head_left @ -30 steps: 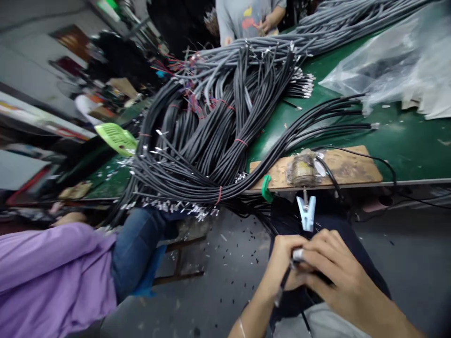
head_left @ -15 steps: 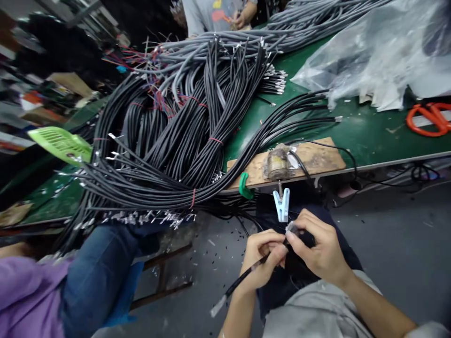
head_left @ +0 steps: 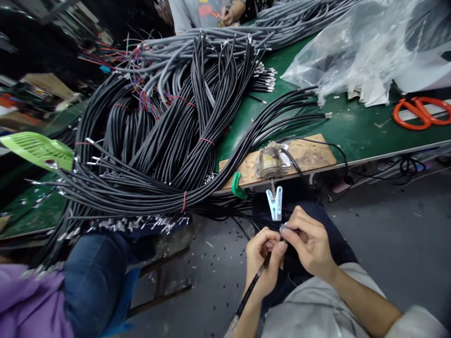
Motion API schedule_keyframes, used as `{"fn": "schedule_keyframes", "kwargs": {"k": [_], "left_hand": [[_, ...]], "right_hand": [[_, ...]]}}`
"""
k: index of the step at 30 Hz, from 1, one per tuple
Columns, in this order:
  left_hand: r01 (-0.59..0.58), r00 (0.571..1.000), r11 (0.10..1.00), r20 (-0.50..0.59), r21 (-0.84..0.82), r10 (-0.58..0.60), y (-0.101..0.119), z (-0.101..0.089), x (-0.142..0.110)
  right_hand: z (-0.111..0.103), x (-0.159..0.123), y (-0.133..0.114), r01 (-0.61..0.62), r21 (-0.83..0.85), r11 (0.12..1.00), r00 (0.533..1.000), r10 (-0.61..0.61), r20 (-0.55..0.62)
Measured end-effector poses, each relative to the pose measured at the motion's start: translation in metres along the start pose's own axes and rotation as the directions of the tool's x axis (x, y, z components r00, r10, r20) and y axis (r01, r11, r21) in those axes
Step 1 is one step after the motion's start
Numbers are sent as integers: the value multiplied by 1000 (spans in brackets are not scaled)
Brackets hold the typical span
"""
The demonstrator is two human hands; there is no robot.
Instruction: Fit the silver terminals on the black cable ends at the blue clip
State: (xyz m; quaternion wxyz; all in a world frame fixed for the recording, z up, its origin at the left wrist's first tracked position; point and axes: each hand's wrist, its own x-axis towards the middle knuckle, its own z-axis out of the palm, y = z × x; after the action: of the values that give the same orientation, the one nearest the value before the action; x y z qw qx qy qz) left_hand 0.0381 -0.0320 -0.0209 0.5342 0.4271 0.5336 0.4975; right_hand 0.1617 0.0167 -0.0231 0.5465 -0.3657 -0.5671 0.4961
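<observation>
Both left hand (head_left: 262,260) and right hand (head_left: 310,244) pinch the black cable (head_left: 252,284), no longer overlapping; fingertip work seems finer now.

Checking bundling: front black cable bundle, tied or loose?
Tied: a red band cinches the front bundle; its right-hand ends fan out beyond it.

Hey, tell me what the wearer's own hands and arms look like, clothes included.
Both the left hand and right hand are gloveless, with slender fingers. The left forearm is bare as far as it shows. The right forearm is bare up to a loose, light grey sleeve; I see no markings on it.
</observation>
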Motion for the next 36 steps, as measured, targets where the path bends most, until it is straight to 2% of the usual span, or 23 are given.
{"fn": "schedule_keyframes", "kwargs": {"k": [2,3,5,7,9,12,15,17,19,23,24,25,26,28,30,31,32,33,34,35,36], "left_hand": [[-21,1000,998,-13,-56,20,-2,4,1],[-30,999,996,-18,-80,29,-3,5,2],[-47,999,993,-19,-106,46,-5,4,4],[-62,998,994,7,-91,62,-4,1,5],[-68,997,996,42,-51,71,-1,-2,6],[-11,997,1000,81,-23,13,6,-6,6],[116,988,993,108,-35,-111,11,-9,6],[167,978,985,130,-40,-161,11,-9,7],[160,977,985,155,-62,-148,9,-8,7],[64,984,985,175,-162,-35,5,-2,8],[48,985,983,170,-179,-17,4,-1,8],[39,987,982,163,-187,-8,4,0,8],[38,988,982,152,-187,-10,3,1,8],[60,992,983,122,-174,-39,3,2,8],[105,992,983,81,-152,-94,5,0,7],[128,991,982,65,-138,-120,6,-1,7],[142,989,982,56,-123,-136,7,-3,7],[136,990,985,56,-107,-131,9,-4,8],[108,993,991,62,-85,-103,11,-6,9],[53,997,997,66,-55,-50,13,-7,10],[-18,998,1000,64,-18,19,15,-8,11]], "right_hand": [[7,-3,5,-183,276,944,982,191,-2],[10,-4,7,-294,412,863,953,299,52],[13,-4,8,-489,585,647,863,458,215],[13,-2,8,-605,628,489,782,513,353],[11,1,6,-625,634,456,767,510,389],[4,5,5,-561,619,550,822,457,340],[-4,8,5,-421,467,778,903,311,296],[-6,9,6,-309,368,877,941,225,253],[-3,8,8,-298,381,875,951,239,196],[11,2,7,-469,512,720,879,437,191],[13,0,6,-476,506,719,874,452,179],[14,-2,4,-447,474,759,889,436,140],[14,-4,4,-376,405,833,922,381,72],[12,-7,3,-121,163,979,986,138,-98],[7,-7,5,142,-99,985,971,-158,-178],[5,-6,6,213,-167,963,956,-240,-168],[2,-4,6,232,-164,959,957,-255,-140],[0,-2,6,193,-95,977,975,-202,-95],[-2,2,6,98,26,995,995,-97,-21],[-3,5,6,-42,170,984,996,28,83],[-5,8,6,-202,300,932,967,142,210]]}}
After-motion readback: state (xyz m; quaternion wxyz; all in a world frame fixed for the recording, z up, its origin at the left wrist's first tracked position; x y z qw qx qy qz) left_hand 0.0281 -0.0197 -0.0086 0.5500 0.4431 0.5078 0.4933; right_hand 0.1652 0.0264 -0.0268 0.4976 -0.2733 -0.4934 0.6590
